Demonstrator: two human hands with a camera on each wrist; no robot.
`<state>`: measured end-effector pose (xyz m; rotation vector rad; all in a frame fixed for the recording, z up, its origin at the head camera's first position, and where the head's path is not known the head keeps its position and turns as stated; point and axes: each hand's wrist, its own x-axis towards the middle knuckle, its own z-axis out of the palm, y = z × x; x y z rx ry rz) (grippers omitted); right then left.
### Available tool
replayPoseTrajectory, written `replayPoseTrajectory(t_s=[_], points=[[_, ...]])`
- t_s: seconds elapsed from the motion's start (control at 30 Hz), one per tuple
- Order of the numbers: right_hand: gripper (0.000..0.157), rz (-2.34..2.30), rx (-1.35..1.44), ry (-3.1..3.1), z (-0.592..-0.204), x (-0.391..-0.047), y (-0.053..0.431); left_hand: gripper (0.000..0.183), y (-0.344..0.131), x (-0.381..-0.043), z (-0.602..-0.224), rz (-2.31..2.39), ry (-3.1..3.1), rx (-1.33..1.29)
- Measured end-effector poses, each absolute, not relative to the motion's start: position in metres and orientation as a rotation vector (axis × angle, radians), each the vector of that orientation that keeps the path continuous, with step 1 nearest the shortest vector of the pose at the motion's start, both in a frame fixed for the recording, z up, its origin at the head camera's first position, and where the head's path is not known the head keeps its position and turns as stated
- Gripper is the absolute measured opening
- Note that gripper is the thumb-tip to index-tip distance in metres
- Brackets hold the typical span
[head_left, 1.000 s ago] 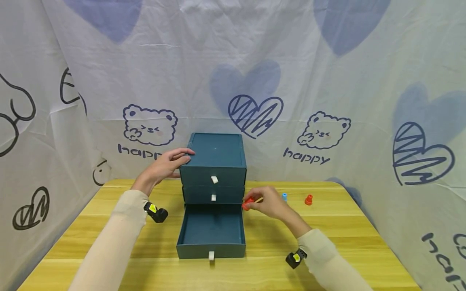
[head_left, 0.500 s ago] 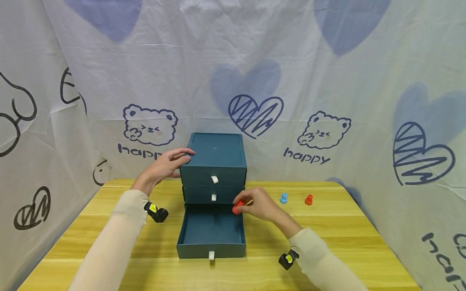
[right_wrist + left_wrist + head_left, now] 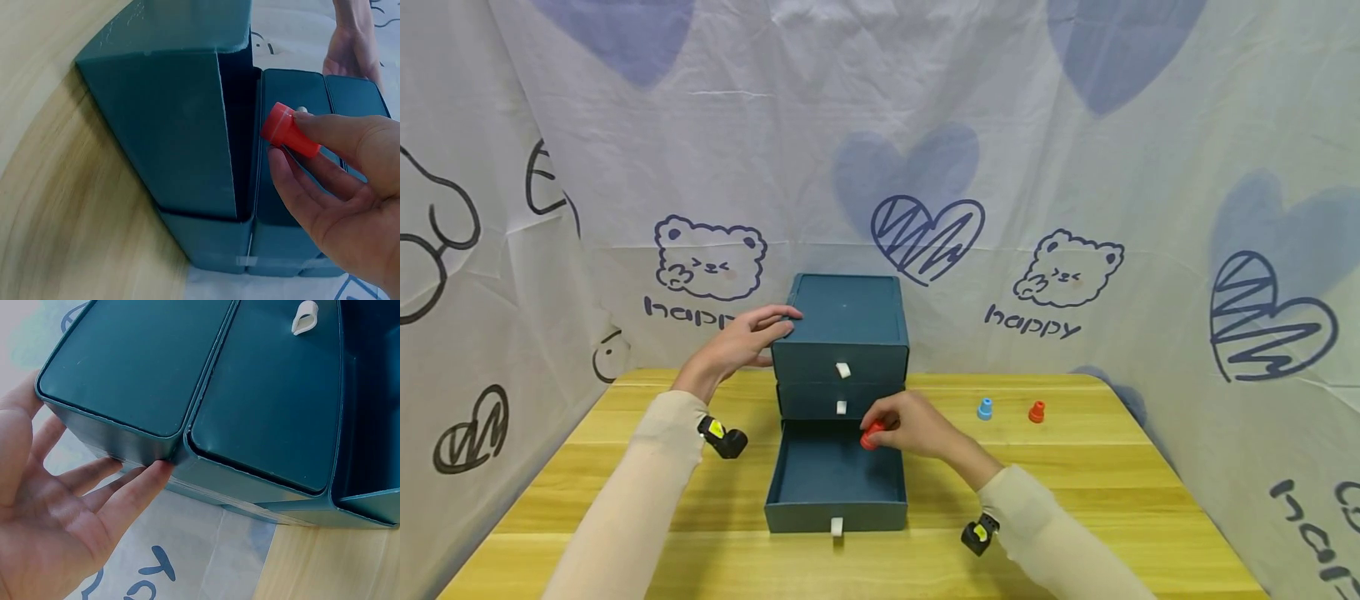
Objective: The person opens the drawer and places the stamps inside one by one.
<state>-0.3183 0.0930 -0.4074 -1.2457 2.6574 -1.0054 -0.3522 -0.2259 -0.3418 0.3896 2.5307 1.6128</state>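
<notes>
A dark teal three-drawer cabinet [image 3: 848,310] stands on the table with its bottom drawer [image 3: 831,479] pulled out and bare inside. My left hand [image 3: 736,348] rests at the cabinet's upper left. In the left wrist view, its spread fingers [image 3: 134,497] touch the cabinet's side wall. Over the open drawer, towards its back right, my right hand [image 3: 913,427] pinches a small red stepped plastic piece [image 3: 871,436] between thumb and fingers. From the right wrist, this red piece [image 3: 281,125] shows a wide round base and a narrower end, partly covered by the thumb.
To the right on the wooden table [image 3: 1037,500] stand a small blue stepped piece [image 3: 985,408] and another red one [image 3: 1037,412]. White pull tabs [image 3: 837,527] stick out from the drawer fronts. A printed white cloth [image 3: 940,325] hangs behind the table.
My right hand has carried the red piece leftward, from beside the cabinet to over the open drawer. The blue piece is now fully in sight. My left hand stays in place.
</notes>
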Motion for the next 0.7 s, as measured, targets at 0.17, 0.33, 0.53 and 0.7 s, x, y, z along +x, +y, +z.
replayPoseTrajectory(t_s=[0.17, 0.33, 0.53, 0.7], points=[[0.012, -0.961, -1.276, 2.633, -0.409, -0.32, 0.083, 0.046, -0.226, -0.352, -0.342, 1.608, 2.536, 0.389], [0.012, -0.948, -1.259, 2.587, -0.411, -0.322, 0.075, 0.046, -0.226, -0.353, -0.342, 1.606, 2.536, 0.392], [0.011, -0.972, -1.219, 2.53, -0.415, -0.325, 0.066, 0.047, -0.226, -0.352, -0.342, 1.6, 2.539, 0.4], [0.011, -0.978, -1.202, 2.492, -0.416, -0.324, 0.06, 0.045, -0.225, -0.352, -0.342, 1.599, 2.547, 0.393]])
